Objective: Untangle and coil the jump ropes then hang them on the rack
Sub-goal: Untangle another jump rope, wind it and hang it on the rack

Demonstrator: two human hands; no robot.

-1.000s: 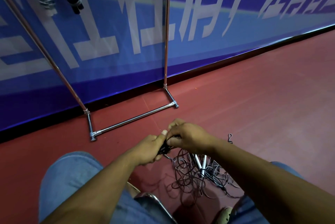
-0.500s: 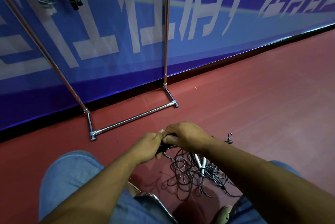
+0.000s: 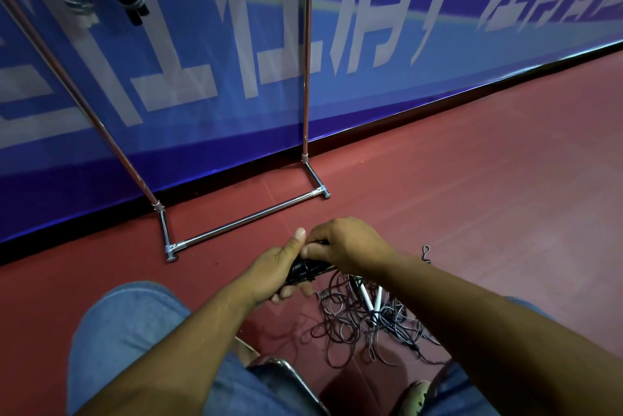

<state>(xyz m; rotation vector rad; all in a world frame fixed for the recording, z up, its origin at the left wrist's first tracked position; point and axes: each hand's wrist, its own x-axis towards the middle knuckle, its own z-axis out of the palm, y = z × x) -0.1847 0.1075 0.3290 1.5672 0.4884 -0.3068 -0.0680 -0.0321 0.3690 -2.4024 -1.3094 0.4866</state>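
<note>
Left hand (image 3: 273, 275) curls round a black rope bundle (image 3: 305, 269), thumb up; right hand (image 3: 347, 243) grips its far end. From the hands, tangled ropes (image 3: 364, 324) lie on the floor at 5 o'clock and the rack (image 3: 242, 223) stands at 11 o'clock

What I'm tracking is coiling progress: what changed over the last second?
The raised fingers of the right hand curled down over the black rope bundle, beside the thumb of the left hand, which lifted slightly. Both hands still grip the bundle; the tangle and rack stayed put.
</note>
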